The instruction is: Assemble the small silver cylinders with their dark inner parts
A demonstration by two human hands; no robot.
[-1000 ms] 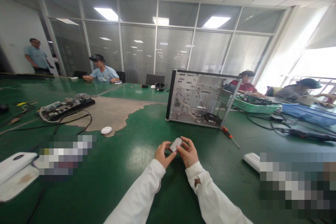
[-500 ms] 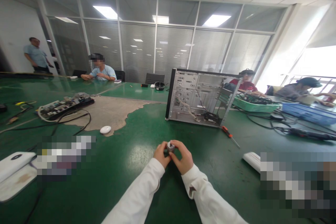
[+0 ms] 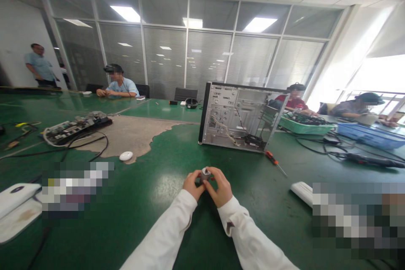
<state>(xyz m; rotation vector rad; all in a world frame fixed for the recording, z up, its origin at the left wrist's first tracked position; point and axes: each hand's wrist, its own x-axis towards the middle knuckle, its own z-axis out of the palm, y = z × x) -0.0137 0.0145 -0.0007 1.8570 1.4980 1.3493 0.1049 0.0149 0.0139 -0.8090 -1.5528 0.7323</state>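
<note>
A small grey metal cylinder (image 3: 205, 174) is held upright between both hands over the green table (image 3: 164, 219). The fingers of my left hand (image 3: 192, 184) press on its left side. On its right side, the thumb and fingers of my right hand (image 3: 220, 187) are wrapped round it, a fingertip near its top. A dark spot shows on the cylinder's top end. Beyond the hands stands an open computer case (image 3: 237, 118), with loose cables inside. An orange and black screwdriver (image 3: 272, 158) lies by the case's lower right corner.
A white round object (image 3: 125, 156) and an opened device with exposed parts (image 3: 77, 128) lie at the left. Green (image 3: 306, 126) and blue (image 3: 370, 135) baskets stand at the right, with black cables beside them. Several people are around the table's far side.
The view has shifted slightly. The cylinder's top shows a little more clearly between the fingers; both hands keep their hold.
</note>
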